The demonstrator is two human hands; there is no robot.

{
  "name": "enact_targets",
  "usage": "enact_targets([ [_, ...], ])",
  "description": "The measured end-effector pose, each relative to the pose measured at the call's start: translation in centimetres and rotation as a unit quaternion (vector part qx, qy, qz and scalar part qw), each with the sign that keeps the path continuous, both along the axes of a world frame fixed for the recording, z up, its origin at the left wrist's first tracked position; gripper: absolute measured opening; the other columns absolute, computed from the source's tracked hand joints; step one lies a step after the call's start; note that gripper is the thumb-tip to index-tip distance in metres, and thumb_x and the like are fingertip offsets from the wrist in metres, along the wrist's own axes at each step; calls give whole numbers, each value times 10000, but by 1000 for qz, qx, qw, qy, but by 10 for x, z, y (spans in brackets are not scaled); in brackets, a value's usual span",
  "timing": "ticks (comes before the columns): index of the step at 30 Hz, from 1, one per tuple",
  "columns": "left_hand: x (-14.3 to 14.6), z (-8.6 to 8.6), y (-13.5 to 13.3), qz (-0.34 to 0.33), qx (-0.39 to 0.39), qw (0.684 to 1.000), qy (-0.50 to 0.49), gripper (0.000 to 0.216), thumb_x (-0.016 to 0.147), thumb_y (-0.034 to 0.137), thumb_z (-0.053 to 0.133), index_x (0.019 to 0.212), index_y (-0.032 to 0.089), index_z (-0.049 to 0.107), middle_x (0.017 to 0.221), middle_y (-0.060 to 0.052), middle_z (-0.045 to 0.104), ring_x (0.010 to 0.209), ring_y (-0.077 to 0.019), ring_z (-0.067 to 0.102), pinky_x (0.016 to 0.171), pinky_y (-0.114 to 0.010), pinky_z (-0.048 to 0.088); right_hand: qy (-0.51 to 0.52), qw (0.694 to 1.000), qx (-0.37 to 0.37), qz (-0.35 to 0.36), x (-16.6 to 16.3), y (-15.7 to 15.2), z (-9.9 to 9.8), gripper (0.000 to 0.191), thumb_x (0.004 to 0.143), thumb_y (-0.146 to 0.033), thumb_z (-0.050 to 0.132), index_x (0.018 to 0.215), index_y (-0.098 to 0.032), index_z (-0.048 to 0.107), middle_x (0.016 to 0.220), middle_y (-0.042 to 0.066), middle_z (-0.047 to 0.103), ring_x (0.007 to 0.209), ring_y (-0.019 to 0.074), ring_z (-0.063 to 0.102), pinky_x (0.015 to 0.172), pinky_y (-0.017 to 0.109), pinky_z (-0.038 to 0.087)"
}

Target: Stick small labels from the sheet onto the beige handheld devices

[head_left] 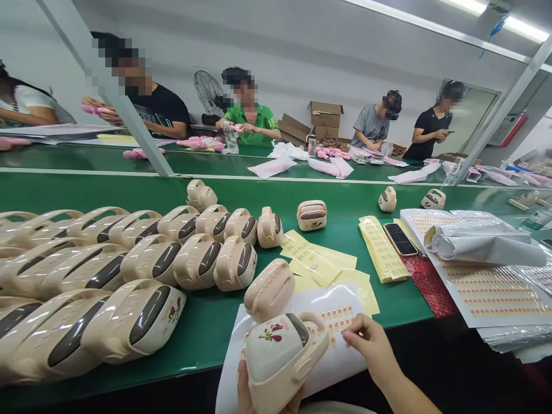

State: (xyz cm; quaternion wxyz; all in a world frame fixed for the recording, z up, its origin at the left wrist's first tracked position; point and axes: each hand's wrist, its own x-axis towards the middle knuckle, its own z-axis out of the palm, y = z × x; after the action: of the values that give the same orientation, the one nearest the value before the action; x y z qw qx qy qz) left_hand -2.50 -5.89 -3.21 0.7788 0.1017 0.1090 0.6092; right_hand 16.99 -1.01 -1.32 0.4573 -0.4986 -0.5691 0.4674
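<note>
My left hand (245,382) grips a beige plastic device with a handle (280,356), perhaps a portable speaker, from below. The device is tilted, so its pale front panel with a red cartoon print and its dark window face up. Beneath it lies a white sheet of small orange-red stickers (338,315), partly hidden by the device. Over the sheet's right edge, my right hand (366,339) has thumb and forefinger pinched together beside the sticker rows; whatever is between them is too small to make out. Another beige device (269,287) lies just behind the held one, touching the sheet.
Rows of like devices (150,259) fill the green bench's left side. Yellow label sheets (319,259), a folded yellow stack (382,247), a phone (400,238) and plastic-wrapped sticker sheets (495,287) lie to the right. Across the bench, several people handle pink items behind a metal frame (146,138).
</note>
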Motion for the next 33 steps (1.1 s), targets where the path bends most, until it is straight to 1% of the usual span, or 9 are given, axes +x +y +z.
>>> enact_targets([
  [3, 15, -6, 8, -20, 106, 993, -57, 341, 877, 387, 452, 1176, 295, 588, 1205, -62, 618, 1076, -281, 587, 848, -350, 515, 199, 978, -64, -10, -20, -9, 24, 372, 657, -484, 692, 560, -192, 483, 534, -52, 416, 483, 93, 351, 472, 221, 317],
  [6, 27, -4, 15, -22, 168, 981, -99, 426, 913, 403, 350, 1250, 210, 523, 1271, -120, 555, 1150, -288, 522, 921, -351, 461, 245, 968, -36, -38, -43, -17, 35, 363, 637, -423, 734, 533, -197, 470, 598, -27, 478, 616, 137, 468, 608, 255, 398],
  [8, 31, 1, 16, -15, 166, 980, -113, 446, 931, 385, 292, 1261, 178, 510, 1286, -131, 541, 1164, -279, 512, 951, -354, 435, 228, 972, -10, -64, -54, -21, 34, 340, 656, -404, 726, 533, -202, 480, 637, -11, 516, 689, 164, 503, 655, 273, 414],
  [11, 32, 6, 15, -9, 167, 977, -129, 463, 939, 378, 256, 1266, 163, 504, 1293, -130, 534, 1168, -271, 512, 965, -351, 422, 183, 978, 29, -94, -60, -22, 28, 296, 697, -389, 693, 550, -207, 512, 627, -15, 517, 676, 163, 501, 636, 265, 417],
  [17, 33, -2, 16, -20, 170, 976, -134, 448, 931, 390, 284, 1284, 196, 480, 1322, -118, 506, 1198, -288, 479, 991, -407, 391, 102, 979, 101, -146, -62, -22, 16, 271, 775, -356, 616, 574, -212, 505, 602, -33, 475, 598, 138, 462, 591, 252, 404],
  [22, 35, 0, 16, -1, 173, 974, -145, 587, 925, 480, 143, 1281, 161, 484, 1314, -142, 506, 1196, -288, 480, 988, -390, 395, -4, 976, 183, -122, -58, -21, 15, 226, 825, -305, 542, 616, -223, 511, 640, -21, 461, 591, 142, 442, 532, 248, 387],
  [26, 33, 3, 15, 9, 160, 982, -96, 491, 935, 437, 229, 1263, 198, 505, 1289, -112, 536, 1162, -251, 522, 942, -340, 450, -92, 965, 227, -98, -51, -19, 15, 199, 842, -291, 503, 653, -232, 524, 695, 6, 477, 609, 156, 444, 580, 288, 405],
  [29, 29, 2, 14, 12, 142, 988, -65, 400, 932, 377, 318, 1236, 230, 533, 1262, -88, 568, 1139, -239, 544, 902, -319, 483, -109, 974, 170, -107, -48, -17, 15, 130, 771, -341, 601, 748, -238, 524, 689, -10, 480, 584, 146, 433, 583, 291, 401],
  [33, 27, 3, 13, -9, 112, 992, -64, 337, 924, 334, 376, 1190, 279, 574, 1225, -56, 607, 1098, -228, 580, 910, -329, 481, -32, 992, 39, -113, -47, -14, 17, 482, 617, -394, 721, 988, -241, 455, 697, -50, 433, 597, 132, 432, 588, 266, 407],
])
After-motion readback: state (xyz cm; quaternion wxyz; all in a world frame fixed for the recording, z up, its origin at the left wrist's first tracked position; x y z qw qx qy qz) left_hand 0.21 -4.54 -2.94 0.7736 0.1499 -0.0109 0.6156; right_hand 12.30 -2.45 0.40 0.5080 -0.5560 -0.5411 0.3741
